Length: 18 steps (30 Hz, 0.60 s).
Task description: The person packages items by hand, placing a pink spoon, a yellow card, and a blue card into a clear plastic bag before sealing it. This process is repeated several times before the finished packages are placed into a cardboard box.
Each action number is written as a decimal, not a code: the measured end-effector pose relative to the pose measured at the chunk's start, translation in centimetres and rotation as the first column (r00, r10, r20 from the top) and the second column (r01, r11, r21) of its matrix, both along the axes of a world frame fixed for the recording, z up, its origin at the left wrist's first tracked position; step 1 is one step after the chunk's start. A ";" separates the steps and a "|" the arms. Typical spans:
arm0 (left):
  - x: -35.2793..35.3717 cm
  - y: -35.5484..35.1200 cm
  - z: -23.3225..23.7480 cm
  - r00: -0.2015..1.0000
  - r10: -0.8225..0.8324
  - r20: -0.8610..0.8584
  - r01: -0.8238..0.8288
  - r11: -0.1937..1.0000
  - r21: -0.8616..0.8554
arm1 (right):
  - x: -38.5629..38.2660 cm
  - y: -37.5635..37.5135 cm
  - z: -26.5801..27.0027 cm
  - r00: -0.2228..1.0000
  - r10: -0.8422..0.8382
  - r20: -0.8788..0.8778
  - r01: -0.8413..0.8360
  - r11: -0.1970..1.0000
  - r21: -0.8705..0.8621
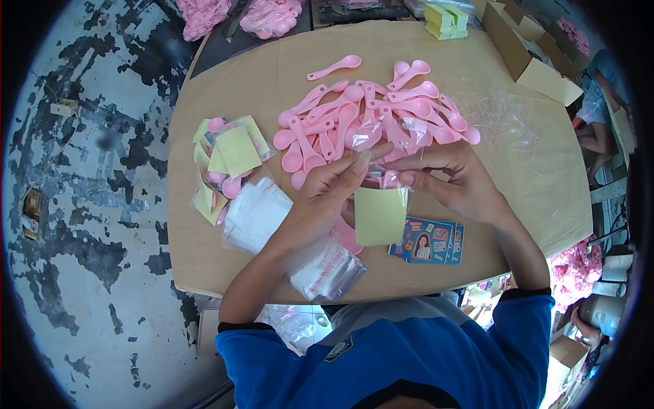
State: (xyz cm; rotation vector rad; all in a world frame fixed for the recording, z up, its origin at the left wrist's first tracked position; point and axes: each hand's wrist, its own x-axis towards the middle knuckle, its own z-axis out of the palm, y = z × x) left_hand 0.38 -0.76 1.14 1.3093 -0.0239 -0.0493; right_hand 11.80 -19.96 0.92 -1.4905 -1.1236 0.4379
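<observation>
Between my two hands hangs a clear plastic bag with a yellow card (pixel 381 217) and something pink near its top. My left hand (pixel 335 183) pinches the bag's upper left edge, and my right hand (pixel 453 178) pinches its upper right edge. Just beyond my hands lies a pile of pink spoons (pixel 347 116). Clear empty bags (pixel 255 213) lie under and beside my left forearm. Filled bags with yellow cards (pixel 236 150) are heaped at the left. Blue printed cards (pixel 429 240) lie fanned below my right hand.
Thin clear plastic strips (pixel 507 123) lie right of the spoons. A yellow card stack (pixel 446 20) and an open cardboard box (pixel 528 51) are at the back of the brown-covered table (pixel 545 211). Another person (pixel 599 102) is partly visible at far right.
</observation>
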 end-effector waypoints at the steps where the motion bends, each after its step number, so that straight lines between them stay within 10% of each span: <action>1: 0.0 -0.2 0.0 1.000 0.009 0.015 -0.008 1.000 -0.020 | 0.0 0.0 0.1 0.999 -0.024 -0.026 0.024 1.000 -0.002; 4: -0.2 0.4 0.4 0.998 -0.011 0.054 -0.002 0.973 0.231 | -0.2 -0.1 0.3 0.993 -0.066 -0.093 0.066 0.998 -0.003; 18: -0.6 0.0 1.2 0.996 0.033 0.088 -0.051 0.975 0.216 | 0.4 -0.7 -0.6 0.988 -0.036 -0.149 0.049 0.995 0.084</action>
